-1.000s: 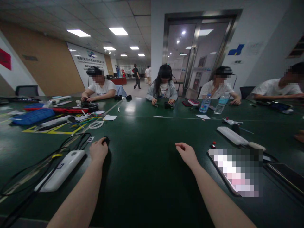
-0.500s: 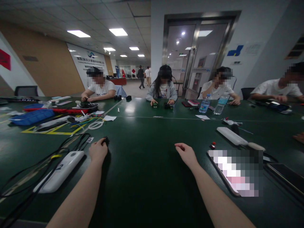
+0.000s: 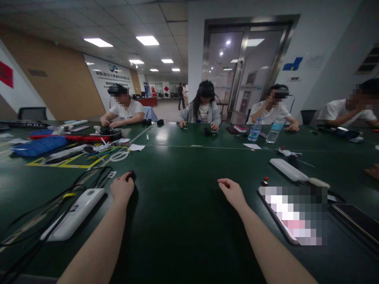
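Observation:
My left hand [image 3: 122, 188] rests on the green table with its fingers closed around a small black object [image 3: 132, 174]. Most of that object is hidden by the fingers, so its kind does not show. Beside this hand lie a white device [image 3: 77, 213] marked "2" and several black cables [image 3: 75, 193]. Across from it, my right hand [image 3: 232, 194] lies on its side on the tabletop. Its fingers are curled together and nothing shows in them. The nearest things to it are a phone [image 3: 278, 221] with a blurred-out screen and a small red-and-white item [image 3: 265, 181].
Bundled wires [image 3: 118, 156] and a blue tray [image 3: 40, 146] lie at the left. At the right are a white device [image 3: 288, 170], a dark phone [image 3: 357, 221] and two water bottles [image 3: 274, 130]. Several people wearing headsets sit around the table's far side.
My hands have stayed in place. Across the table, the middle person's hands have shifted slightly, and the person at far right has raised a hand toward the face. A background walker has moved.

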Tool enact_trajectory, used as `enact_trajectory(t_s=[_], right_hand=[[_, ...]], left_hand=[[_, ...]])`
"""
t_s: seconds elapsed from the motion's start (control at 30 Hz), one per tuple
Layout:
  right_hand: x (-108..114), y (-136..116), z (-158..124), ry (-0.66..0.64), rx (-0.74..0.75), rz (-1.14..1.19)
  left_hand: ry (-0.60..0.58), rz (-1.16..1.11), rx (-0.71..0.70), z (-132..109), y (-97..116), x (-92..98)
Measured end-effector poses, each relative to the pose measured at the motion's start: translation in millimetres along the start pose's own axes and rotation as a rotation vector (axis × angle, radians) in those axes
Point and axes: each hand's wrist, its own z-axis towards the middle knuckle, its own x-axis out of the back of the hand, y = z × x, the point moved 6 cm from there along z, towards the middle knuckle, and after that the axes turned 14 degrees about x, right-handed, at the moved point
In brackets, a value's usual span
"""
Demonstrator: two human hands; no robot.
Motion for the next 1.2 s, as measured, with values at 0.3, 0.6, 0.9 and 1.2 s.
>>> enact_trajectory(t_s=[0.3, 0.6, 0.9, 1.2], right_hand=[[-0.2, -0.2, 1.0, -0.005, 0.005, -0.008], [1.1, 1.6, 0.1, 0.034, -0.012, 0.058], [-8.4, -9.3, -4.4, 0.009, 0.05, 0.063], [-40.1, -59.7, -19.7, -0.302, 0.396, -0.069]], left_hand=[[-0.005, -0.005, 0.012, -3.5, 1.1, 1.5], [-0.022, -0.032, 0.032, -3.6, -0.4, 2.9], [-0.515, -0.279, -0.666, -153.6, 113.4, -27.4], [-0.943, -0.472, -0.822, -202.5, 130.3, -29.7]])
